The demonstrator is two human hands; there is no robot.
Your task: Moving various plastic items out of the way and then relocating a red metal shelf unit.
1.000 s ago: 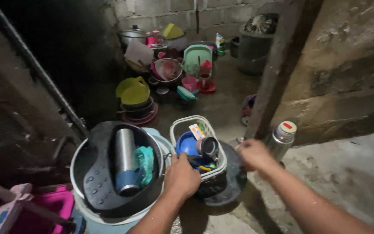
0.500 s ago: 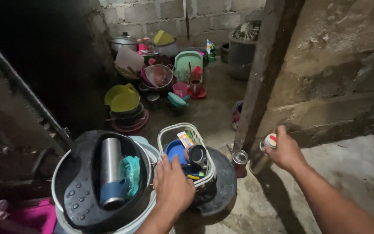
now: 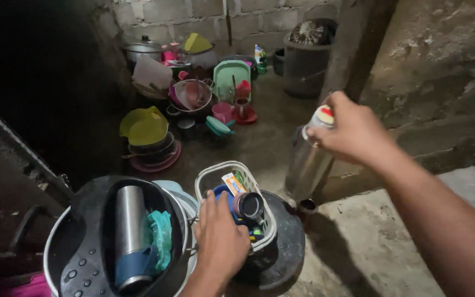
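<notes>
Over the concrete floor by the rough wall, your right hand (image 3: 353, 132) is closed around the top of a tall steel flask (image 3: 309, 159) with a white and red cap, holding it lifted and slightly tilted above a small dark cup (image 3: 307, 206) that sits on the floor.

Your left hand (image 3: 221, 239) lies palm down with its fingers spread flat over the near edge of a small white basket (image 3: 215, 179); it rests on the basket and does not grip anything. The basket stands on a round black lid or stand (image 3: 284, 242). Inside it you have a blue dish, a dark metal mug (image 3: 249, 206) lying on its side, and a small printed packet (image 3: 233, 183) tucked upright against the far wall.

Just left of the basket, touching its side, is a large steel pot (image 3: 56, 258) holding a black basin (image 3: 83, 242). In the basin a second steel flask (image 3: 130, 236) with a blue base lies on its side, with a crumpled teal cloth (image 3: 160, 236) against it.

Farther off, toward the brick wall, a crowd of dishes sits on the floor: a yellow-green bowl (image 3: 143, 125) stacked on dark bowls, a metal bowl (image 3: 192, 93) with pink cups, a green tray (image 3: 231, 77) standing on edge, and a lidded steel pot (image 3: 143, 48). A dark bin (image 3: 306, 63) stands in the far corner.
</notes>
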